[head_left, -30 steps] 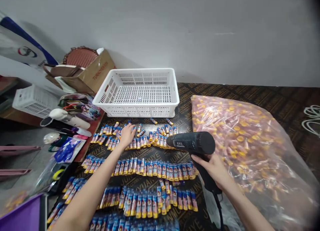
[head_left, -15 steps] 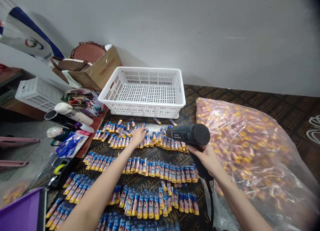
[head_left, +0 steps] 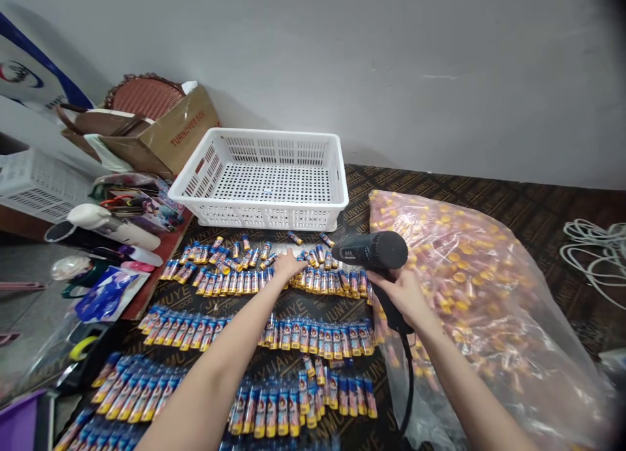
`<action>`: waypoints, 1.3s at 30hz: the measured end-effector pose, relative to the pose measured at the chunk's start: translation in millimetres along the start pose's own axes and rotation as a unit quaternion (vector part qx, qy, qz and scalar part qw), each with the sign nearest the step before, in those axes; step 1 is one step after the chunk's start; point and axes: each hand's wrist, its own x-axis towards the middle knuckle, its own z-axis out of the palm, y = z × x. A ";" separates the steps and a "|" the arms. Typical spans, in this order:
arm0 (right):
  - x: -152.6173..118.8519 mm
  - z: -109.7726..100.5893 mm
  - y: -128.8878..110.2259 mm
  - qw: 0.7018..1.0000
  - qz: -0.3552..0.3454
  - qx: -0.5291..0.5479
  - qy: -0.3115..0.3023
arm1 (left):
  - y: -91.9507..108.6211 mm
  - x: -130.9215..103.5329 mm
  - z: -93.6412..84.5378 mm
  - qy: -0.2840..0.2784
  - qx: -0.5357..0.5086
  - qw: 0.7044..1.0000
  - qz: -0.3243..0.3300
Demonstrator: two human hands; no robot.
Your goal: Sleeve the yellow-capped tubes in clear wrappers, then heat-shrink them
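My right hand (head_left: 403, 294) is wrapped round the handle of a black heat gun (head_left: 369, 250), its nozzle pointing left over small tubes. The cord hangs down beside the wrist. My left hand (head_left: 289, 264) reaches into the farthest row of tubes (head_left: 235, 281), its fingers apart among loose ones on a pale, shiny patch. Each tube has a blue top, a printed picture label and a yellow bottom. Nearer rows of tubes (head_left: 337, 340) stand side by side, partly covered by my left forearm.
Behind the tubes stands a white plastic basket (head_left: 274, 216). A large clear bag (head_left: 469, 268) of pink and yellow pieces lies at right, near a coiled white cable (head_left: 594, 255). At left are a cardboard box (head_left: 190, 128), a flask (head_left: 112, 226) and a tape dispenser (head_left: 81, 350).
The view has swung to the right. My left hand has moved right along the far row, closer to the nozzle, and no longer has a tube at its fingertips. The heat gun stays in my right hand.
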 end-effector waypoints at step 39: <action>-51.8 21.9 -17.6 0.986 0.011 0.090 -0.142 | -138.2 -18.8 -82.1 0.170 -0.173 0.968 0.066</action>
